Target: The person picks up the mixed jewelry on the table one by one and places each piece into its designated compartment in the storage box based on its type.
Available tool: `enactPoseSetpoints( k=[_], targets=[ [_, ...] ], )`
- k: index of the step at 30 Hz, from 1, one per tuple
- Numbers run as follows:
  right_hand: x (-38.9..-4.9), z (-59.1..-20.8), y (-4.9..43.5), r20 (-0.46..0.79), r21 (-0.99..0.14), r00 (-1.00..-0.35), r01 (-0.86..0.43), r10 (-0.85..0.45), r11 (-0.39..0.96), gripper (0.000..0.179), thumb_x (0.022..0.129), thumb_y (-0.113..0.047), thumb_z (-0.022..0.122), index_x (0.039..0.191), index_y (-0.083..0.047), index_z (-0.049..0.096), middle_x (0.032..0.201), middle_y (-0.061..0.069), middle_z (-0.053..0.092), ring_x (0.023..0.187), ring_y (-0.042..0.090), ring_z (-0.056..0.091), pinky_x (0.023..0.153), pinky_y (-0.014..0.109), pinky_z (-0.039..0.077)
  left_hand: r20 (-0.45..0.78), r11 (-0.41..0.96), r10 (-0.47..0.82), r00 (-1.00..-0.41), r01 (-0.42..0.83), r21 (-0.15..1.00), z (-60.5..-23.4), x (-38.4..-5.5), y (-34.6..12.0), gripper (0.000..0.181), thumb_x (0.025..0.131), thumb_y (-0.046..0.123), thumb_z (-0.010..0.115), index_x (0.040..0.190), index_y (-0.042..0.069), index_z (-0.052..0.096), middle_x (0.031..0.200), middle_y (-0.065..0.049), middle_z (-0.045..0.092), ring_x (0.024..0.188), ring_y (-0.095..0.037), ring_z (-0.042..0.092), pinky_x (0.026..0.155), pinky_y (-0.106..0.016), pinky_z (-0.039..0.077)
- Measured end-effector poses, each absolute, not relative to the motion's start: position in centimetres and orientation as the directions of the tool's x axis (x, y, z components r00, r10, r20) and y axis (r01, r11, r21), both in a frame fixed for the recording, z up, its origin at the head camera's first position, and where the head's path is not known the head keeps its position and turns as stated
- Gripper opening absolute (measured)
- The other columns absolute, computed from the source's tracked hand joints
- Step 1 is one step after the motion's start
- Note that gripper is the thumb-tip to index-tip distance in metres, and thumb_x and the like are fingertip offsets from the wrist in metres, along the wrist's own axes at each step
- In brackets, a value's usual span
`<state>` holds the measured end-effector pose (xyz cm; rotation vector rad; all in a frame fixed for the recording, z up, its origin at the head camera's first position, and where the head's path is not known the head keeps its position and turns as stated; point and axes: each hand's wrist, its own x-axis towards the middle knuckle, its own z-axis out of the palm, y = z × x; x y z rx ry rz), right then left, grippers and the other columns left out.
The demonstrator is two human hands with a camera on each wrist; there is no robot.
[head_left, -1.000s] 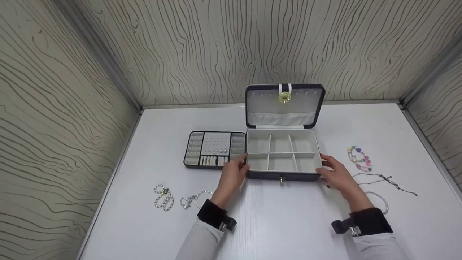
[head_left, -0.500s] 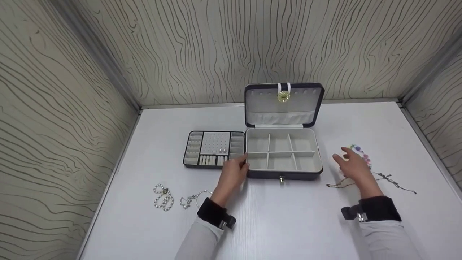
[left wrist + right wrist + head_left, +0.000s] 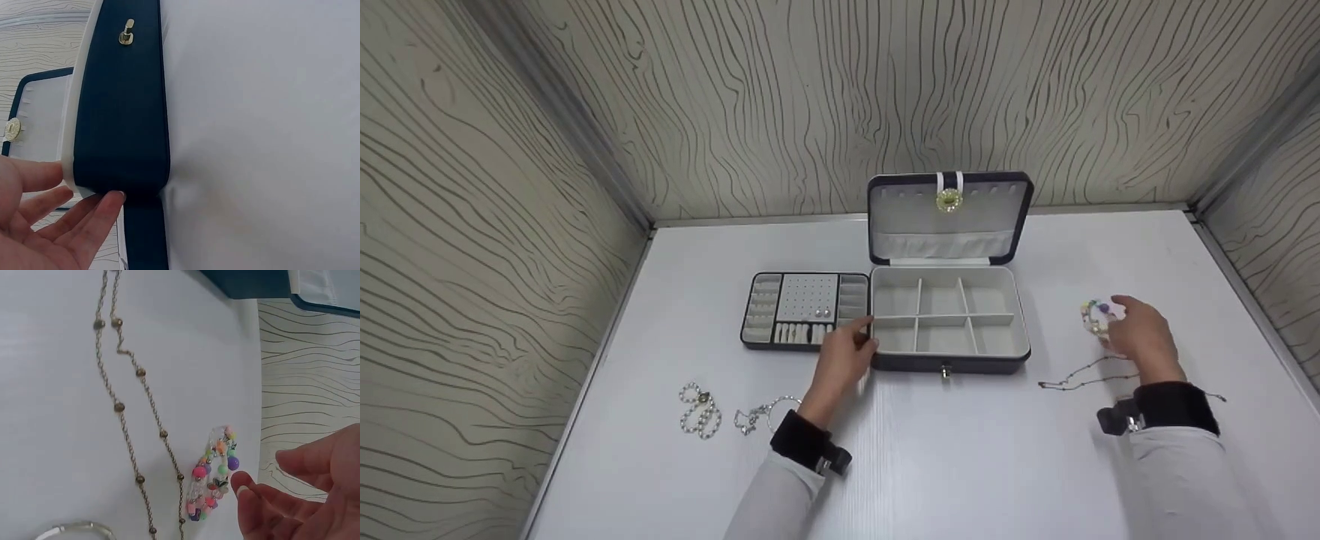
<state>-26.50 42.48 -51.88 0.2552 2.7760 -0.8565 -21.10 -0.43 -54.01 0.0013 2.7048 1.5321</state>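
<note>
A dark blue jewelry box (image 3: 949, 365) stands with its lid up, its white interior split into several compartments. My left hand (image 3: 840, 367) touches the box's left side near the front corner, fingers extended; the left wrist view shows fingertips (image 3: 115, 198) against that corner. Over at the right, my right hand (image 3: 1146, 339) hovers beside a multicoloured beaded bracelet (image 3: 1095, 316), which lies on the table. In the right wrist view thumb and index finger are apart, and the bracelet (image 3: 214, 475) lies just beyond them. Part of it is hidden by the hand in the head view.
Against the box's left side lies a divided jewelry tray (image 3: 808, 298) with pearl earrings. A pearl necklace (image 3: 701, 410) and a silver chain bracelet (image 3: 746, 420) lie at left. A thin beaded chain necklace (image 3: 1072, 382) is near my right wrist; a pale bangle (image 3: 79, 529) shows beside it.
My right hand has let go of the box's right side and moved right to the beaded bracelet. My left hand stays at the box's left side.
</note>
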Motion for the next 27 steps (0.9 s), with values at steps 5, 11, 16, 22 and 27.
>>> enactPoseSetpoints(
  k=[5, 11, 16, 22, 27],
  targets=[
    [-26.4, -52.1, 43.0, -0.302, -0.463, -0.949, 0.226, 0.087, 0.857, 0.052, 0.095, -0.007, 0.049, 0.144, 0.005, 0.038, 0.134, 0.043, 0.037, 0.101, 0.049, 0.051, 0.064, 0.046, 0.047, -0.029, 0.507, 0.024, -0.999, -0.013, 0.862, -54.0, -21.1, -0.5, 0.045, 0.091, 0.007, 0.066, 0.135, 0.002, 0.057, 0.097, -0.01, 0.071, 0.08, -0.011, 0.065, 0.068, -0.023, 0.054],
    [-26.3, -52.9, 42.9, -0.303, -0.442, -0.948, 0.232, 0.1, 0.866, 0.051, 0.094, -0.008, 0.055, 0.142, 0.004, 0.042, 0.133, 0.042, 0.039, 0.102, 0.049, 0.052, 0.063, 0.044, 0.046, -0.032, 0.502, 0.037, -0.999, -0.009, 0.865, -53.9, -21.1, -0.5, 0.046, 0.091, 0.007, 0.066, 0.136, 0.002, 0.056, 0.097, -0.01, 0.071, 0.082, -0.013, 0.066, 0.069, -0.023, 0.054],
    [-26.4, -53.8, 43.1, -0.303, -0.416, -0.946, 0.241, 0.117, 0.877, 0.046, 0.095, -0.01, 0.052, 0.138, 0.007, 0.046, 0.13, 0.042, 0.041, 0.1, 0.049, 0.053, 0.064, 0.047, 0.047, -0.028, 0.502, 0.038, -0.999, -0.006, 0.865, -54.0, -21.2, -0.5, 0.046, 0.091, 0.006, 0.066, 0.135, 0.001, 0.056, 0.098, -0.011, 0.07, 0.083, -0.014, 0.066, 0.07, -0.023, 0.054],
    [-26.4, -54.3, 43.4, -0.317, -0.416, -0.941, 0.251, 0.119, 0.874, 0.039, 0.096, -0.013, 0.05, 0.129, 0.009, 0.051, 0.121, 0.038, 0.05, 0.094, 0.044, 0.054, 0.062, 0.044, 0.044, -0.033, 0.484, 0.042, -0.999, -0.009, 0.875, -54.1, -21.2, -0.6, 0.045, 0.091, 0.005, 0.066, 0.135, 0.001, 0.056, 0.098, -0.011, 0.07, 0.085, -0.015, 0.066, 0.071, -0.024, 0.055],
    [-26.4, -54.2, 43.4, -0.311, -0.417, -0.944, 0.237, 0.108, 0.878, 0.034, 0.097, -0.013, 0.052, 0.122, 0.01, 0.053, 0.111, 0.035, 0.055, 0.086, 0.041, 0.056, 0.06, 0.043, 0.043, -0.03, 0.499, 0.04, -0.999, -0.006, 0.866, -54.0, -21.2, -0.6, 0.045, 0.091, 0.006, 0.067, 0.135, 0.002, 0.057, 0.097, -0.011, 0.07, 0.085, -0.016, 0.067, 0.072, -0.024, 0.055]
  ],
)
